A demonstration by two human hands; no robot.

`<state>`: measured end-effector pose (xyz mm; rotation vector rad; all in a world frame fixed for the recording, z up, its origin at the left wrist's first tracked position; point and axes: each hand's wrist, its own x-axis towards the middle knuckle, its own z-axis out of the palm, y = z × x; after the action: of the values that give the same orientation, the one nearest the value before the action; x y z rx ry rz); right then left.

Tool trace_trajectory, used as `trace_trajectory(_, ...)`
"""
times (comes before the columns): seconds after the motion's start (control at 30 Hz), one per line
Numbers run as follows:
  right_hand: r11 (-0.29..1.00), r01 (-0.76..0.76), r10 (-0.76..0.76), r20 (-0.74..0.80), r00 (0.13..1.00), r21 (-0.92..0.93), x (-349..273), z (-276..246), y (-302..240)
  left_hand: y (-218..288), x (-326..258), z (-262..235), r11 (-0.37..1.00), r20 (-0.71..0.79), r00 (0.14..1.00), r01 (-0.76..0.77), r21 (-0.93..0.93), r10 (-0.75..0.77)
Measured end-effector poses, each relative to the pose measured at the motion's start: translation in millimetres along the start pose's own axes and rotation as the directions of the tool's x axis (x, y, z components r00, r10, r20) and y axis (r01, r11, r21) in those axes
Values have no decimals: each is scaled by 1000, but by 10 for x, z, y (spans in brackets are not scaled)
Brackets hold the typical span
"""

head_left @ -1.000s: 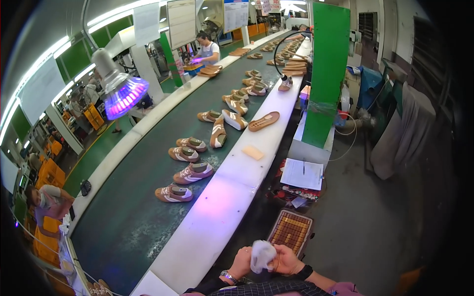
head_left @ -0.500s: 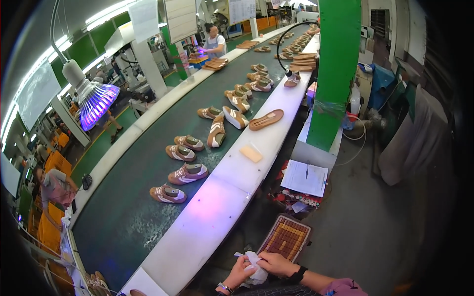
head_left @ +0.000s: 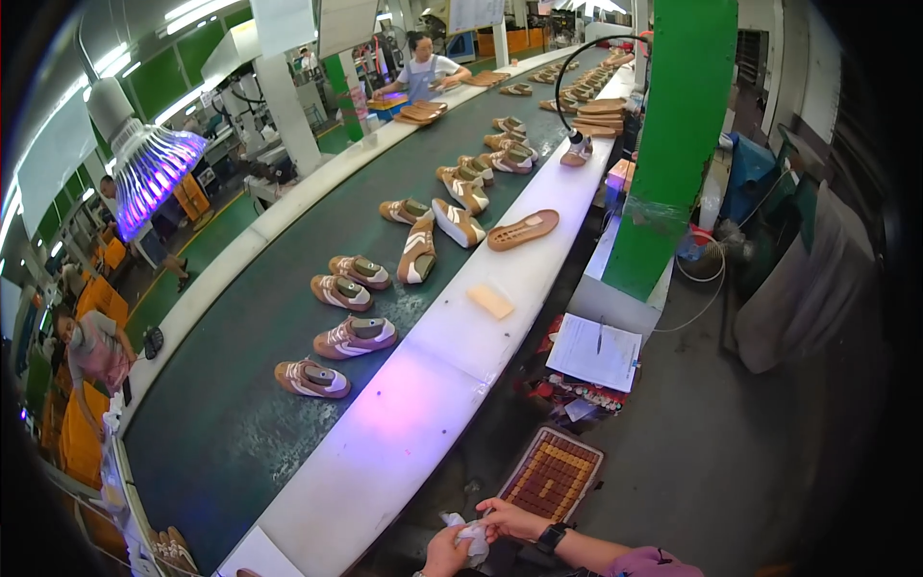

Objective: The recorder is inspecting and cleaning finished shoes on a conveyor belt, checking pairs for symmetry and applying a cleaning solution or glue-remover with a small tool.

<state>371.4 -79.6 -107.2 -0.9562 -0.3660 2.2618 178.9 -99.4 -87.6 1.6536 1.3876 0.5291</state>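
Low in the view, my left hand is closed on a thin, crumpled white sheet; whether it is cloth or paper I cannot tell. My right hand, with a dark watch on its wrist, pinches the same sheet from the other side. Both hands are beside the near ledge of the conveyor, off its surface. Just beyond them lies a brown beaded seat mat. Part of the sheet is hidden by my fingers.
Tan sneakers stand on the green conveyor belt. The white ledge carries a tan shoe sole and a beige block. A purple-lit lamp hangs left; a green pillar and clipboard stand right.
My hands have shifted left and slightly down, with the white sheet bunched smaller between them. The view has moved a little. Across the belt, a person has spread their arms.
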Motion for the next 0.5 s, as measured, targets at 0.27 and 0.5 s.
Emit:
trace_trajectory(0.27, 115, -144, -252, -169, 953, -983, 1274, -976, 1002, -896, -267, -87, 978, -73, 996, 68, 197, -54)
trace_trajectory(0.5, -517, -250, -61, -256, 965, -818, 1539, -1150, 1197, -1048, -460, -140, 975, -89, 974, 215, 49, -210)
